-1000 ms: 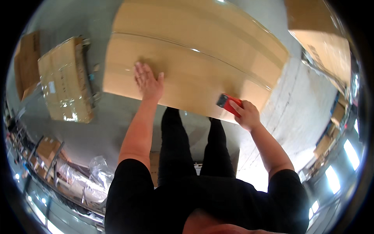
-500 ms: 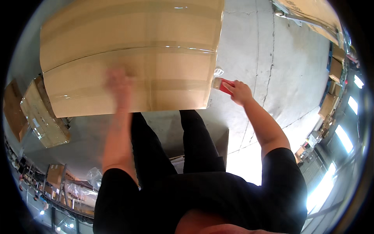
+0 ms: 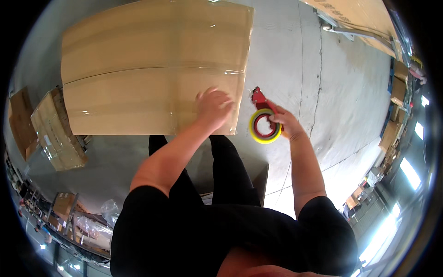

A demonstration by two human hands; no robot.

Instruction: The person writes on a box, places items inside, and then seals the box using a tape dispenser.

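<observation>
A large, closed cardboard box (image 3: 124, 99) lies ahead, its contents hidden. Over its near right part is the left hand (image 3: 215, 110), blurred; whether its fingers grip anything I cannot tell. Right of the box, the right hand (image 3: 287, 121) is clamped on a red tape dispenser (image 3: 259, 95) carrying a yellow-edged roll (image 3: 254, 133). A taped carton (image 3: 57, 131) lies left.

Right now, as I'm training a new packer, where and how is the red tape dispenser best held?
I'd grip the tape dispenser by its red frame, coming from the right, as the right hand does. The yellow-edged tape roll sits left of that hand and the narrow head points forward and slightly left, so this approach should leave the head clear.
</observation>
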